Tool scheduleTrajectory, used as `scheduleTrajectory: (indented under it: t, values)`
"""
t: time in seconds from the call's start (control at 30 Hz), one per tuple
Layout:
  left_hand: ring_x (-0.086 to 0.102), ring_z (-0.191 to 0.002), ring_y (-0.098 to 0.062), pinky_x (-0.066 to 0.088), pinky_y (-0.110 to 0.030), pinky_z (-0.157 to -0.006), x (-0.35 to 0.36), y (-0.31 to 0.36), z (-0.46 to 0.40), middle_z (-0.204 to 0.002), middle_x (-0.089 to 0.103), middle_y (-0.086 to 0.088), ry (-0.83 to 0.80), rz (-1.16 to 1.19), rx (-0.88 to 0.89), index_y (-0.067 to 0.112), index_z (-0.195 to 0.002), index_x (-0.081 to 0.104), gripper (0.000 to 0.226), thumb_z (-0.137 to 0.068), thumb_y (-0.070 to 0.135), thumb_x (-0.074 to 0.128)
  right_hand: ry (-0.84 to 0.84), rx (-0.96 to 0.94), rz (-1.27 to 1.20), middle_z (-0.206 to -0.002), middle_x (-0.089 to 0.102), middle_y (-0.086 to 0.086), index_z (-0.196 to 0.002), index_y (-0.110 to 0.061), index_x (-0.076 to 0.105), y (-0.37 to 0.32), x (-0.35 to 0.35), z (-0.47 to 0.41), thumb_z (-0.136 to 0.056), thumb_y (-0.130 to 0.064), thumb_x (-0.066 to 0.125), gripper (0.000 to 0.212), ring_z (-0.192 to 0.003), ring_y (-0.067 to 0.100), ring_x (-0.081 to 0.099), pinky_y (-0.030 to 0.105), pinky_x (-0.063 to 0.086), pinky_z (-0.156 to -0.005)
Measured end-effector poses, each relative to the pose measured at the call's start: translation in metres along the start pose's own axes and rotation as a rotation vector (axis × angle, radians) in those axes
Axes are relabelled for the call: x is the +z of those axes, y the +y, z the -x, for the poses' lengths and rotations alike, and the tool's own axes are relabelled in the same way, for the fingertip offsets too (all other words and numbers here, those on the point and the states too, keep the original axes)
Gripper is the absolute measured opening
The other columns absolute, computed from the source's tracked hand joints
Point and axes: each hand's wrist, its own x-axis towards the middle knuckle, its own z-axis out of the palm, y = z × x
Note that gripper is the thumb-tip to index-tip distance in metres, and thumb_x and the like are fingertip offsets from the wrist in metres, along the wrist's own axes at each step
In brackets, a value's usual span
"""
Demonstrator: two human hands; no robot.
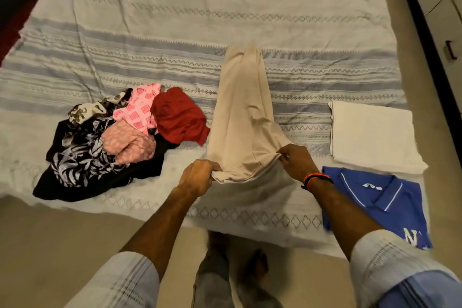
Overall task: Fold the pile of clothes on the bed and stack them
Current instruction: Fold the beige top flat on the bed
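Observation:
A beige garment (pixel 243 112) hangs stretched away from me over the bed, folded lengthwise into a long strip. My left hand (pixel 198 176) grips its near left corner and my right hand (pixel 297 161) pinches its near right corner. To the left lies an unfolded pile of clothes (pixel 112 142): a black floral piece, pink patterned pieces and a dark red shirt (pixel 178 116). At the right, a folded white cloth (pixel 372 135) lies flat, and a folded blue polo shirt (pixel 380 204) lies nearer the bed's edge.
The bed is covered by a striped grey-and-white bedspread (pixel 200 20), wide and bare beyond the clothes. Its near edge runs just in front of my feet (pixel 235 265) on the tan floor. A cabinet with a handle (pixel 450 50) stands at the far right.

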Motion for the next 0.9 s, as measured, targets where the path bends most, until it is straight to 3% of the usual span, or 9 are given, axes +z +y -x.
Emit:
scheduleTrajectory:
  t: [0.1,0.33,0.5,0.6,0.77,0.9]
  values:
    - [0.066,-0.096,-0.025,0.051,-0.032,-0.085,0.032,-0.003,0.007,-0.108,0.072,0.000,-0.024,-0.004,-0.029,0.029,-0.108,0.073,0.034,-0.088,0.006,0.059,-0.043,-0.007,0.053,-0.116,0.067,0.018,-0.109,-0.005,0.073,0.019,0.026,0.002,-0.091,-0.007,0.056,0.025,-0.111,0.037,0.058,0.037,0.044,-0.094]
    - [0.063,-0.103,-0.026,0.051,-0.035,-0.091,0.088,-0.011,0.005,-0.118,0.067,-0.005,-0.079,-0.153,-0.005,0.024,-0.120,0.068,0.029,-0.093,0.015,0.060,-0.034,-0.002,0.129,-0.097,0.068,0.017,-0.094,-0.007,0.074,0.055,0.083,-0.003,-0.085,-0.002,0.054,0.023,-0.095,0.035,0.061,0.040,0.050,-0.082]
    - [0.060,-0.108,-0.025,0.046,-0.034,-0.091,0.111,-0.021,0.000,-0.124,0.063,-0.003,-0.136,-0.295,0.008,0.026,-0.125,0.064,0.031,-0.094,0.020,0.059,-0.032,0.037,0.136,-0.085,0.065,0.016,-0.078,-0.005,0.067,0.071,0.115,-0.008,-0.083,-0.001,0.053,0.015,-0.082,0.033,0.061,0.031,0.044,-0.069]
    - [0.056,-0.113,-0.025,0.042,-0.037,-0.097,0.122,-0.026,0.001,-0.129,0.058,-0.004,-0.251,-0.327,-0.008,0.026,-0.130,0.057,0.041,-0.090,0.026,0.064,-0.071,0.068,0.076,-0.088,0.067,0.019,-0.087,-0.005,0.067,0.077,0.127,-0.007,-0.085,-0.006,0.056,0.011,-0.086,0.037,0.062,0.032,0.047,-0.073]
    - [0.050,-0.118,-0.028,0.038,-0.047,-0.102,0.132,-0.020,0.002,-0.133,0.051,-0.008,-0.390,-0.339,-0.023,0.025,-0.138,0.044,0.063,-0.080,0.034,0.069,-0.159,0.129,0.002,-0.110,0.068,0.021,-0.111,-0.004,0.067,0.079,0.130,0.004,-0.085,-0.004,0.056,0.028,-0.104,0.042,0.061,0.040,0.051,-0.092]
    - [0.048,-0.120,-0.029,0.036,-0.047,-0.104,0.131,-0.011,-0.002,-0.134,0.047,-0.009,-0.423,-0.306,-0.045,0.025,-0.139,0.041,0.065,-0.081,0.036,0.069,-0.083,0.190,-0.099,-0.117,0.068,0.018,-0.122,-0.013,0.066,0.079,0.131,0.009,-0.090,-0.014,0.058,0.033,-0.110,0.036,0.061,0.038,0.049,-0.099]
